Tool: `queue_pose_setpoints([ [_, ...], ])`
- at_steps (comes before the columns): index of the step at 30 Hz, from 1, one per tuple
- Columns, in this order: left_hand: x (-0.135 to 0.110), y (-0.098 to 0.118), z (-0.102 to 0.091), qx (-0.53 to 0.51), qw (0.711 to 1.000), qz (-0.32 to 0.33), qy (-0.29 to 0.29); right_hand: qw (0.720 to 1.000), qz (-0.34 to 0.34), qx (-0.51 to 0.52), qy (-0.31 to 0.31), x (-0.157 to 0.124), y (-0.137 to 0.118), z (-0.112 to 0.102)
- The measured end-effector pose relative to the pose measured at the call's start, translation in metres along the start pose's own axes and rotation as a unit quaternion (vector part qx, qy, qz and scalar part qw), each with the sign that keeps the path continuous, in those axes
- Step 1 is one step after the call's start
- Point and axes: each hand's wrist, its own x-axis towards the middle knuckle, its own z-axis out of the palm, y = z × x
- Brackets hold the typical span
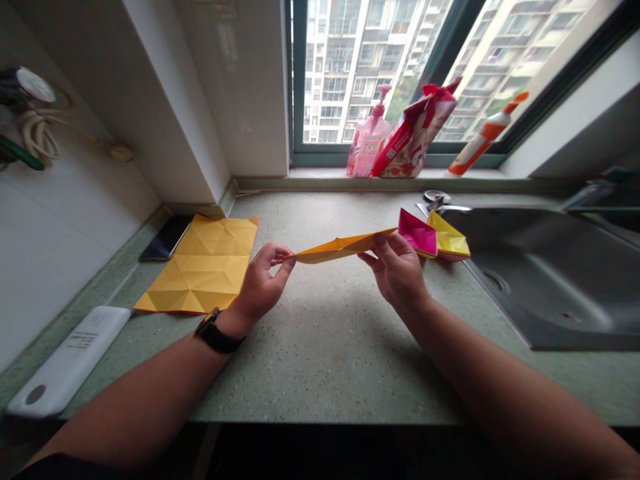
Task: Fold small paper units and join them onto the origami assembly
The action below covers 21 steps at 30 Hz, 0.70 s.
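Between my two hands an orange folded paper point(340, 247) is held up above the counter, long and narrow as I see it nearly edge-on. My left hand point(265, 277), with a dark watch on the wrist, pinches its left tip between thumb and fingers. At the other end, my right hand point(399, 267) grips the paper between thumb and fingers. Just behind the right hand stand a magenta folded paper piece point(418, 233) and a yellow one point(449, 237), side by side. A creased orange-yellow paper sheet point(207, 263) lies left of my left hand.
A dark phone point(166, 239) lies by the sheet, and a white power-bank-like device point(70, 363) is at the counter's left. A steel sink point(565, 280) is on the right. A pink pump bottle point(369, 143), a red bag point(417, 133) and an orange-white bottle point(483, 140) stand on the windowsill.
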Motion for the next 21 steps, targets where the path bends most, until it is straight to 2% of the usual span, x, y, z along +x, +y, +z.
queue_pose_setpoints([
  [3, -0.001, 0.000, -0.004, 0.033, 0.999, 0.015, 0.002, 1.000, -0.017, -0.009, 0.024, -0.002, -0.001, 0.003],
  [5, -0.002, 0.003, -0.007, 0.083, 0.994, 0.072, 0.009, 0.998, -0.040, -0.030, 0.026, -0.005, -0.002, 0.008],
  [8, -0.003, 0.012, -0.010, 0.159, 0.971, 0.180, -0.024, 0.994, -0.082, -0.072, -0.007, -0.014, -0.008, 0.016],
  [10, -0.005, 0.017, -0.009, 0.185, 0.959, 0.208, -0.061, 0.989, -0.107, -0.097, -0.043, -0.022, -0.013, 0.022],
  [13, -0.009, 0.021, -0.005, 0.202, 0.955, 0.191, -0.102, 0.977, -0.133, -0.126, -0.113, -0.032, -0.023, 0.028],
  [15, -0.010, 0.021, -0.003, 0.199, 0.957, 0.179, -0.109, 0.967, -0.152, -0.139, -0.150, -0.035, -0.028, 0.030],
  [19, -0.012, 0.023, -0.004, 0.167, 0.969, 0.157, -0.097, 0.953, -0.179, -0.167, -0.179, -0.034, -0.030, 0.030],
  [21, -0.011, 0.025, -0.004, 0.132, 0.977, 0.130, -0.109, 0.950, -0.178, -0.177, -0.187, -0.034, -0.028, 0.029],
])
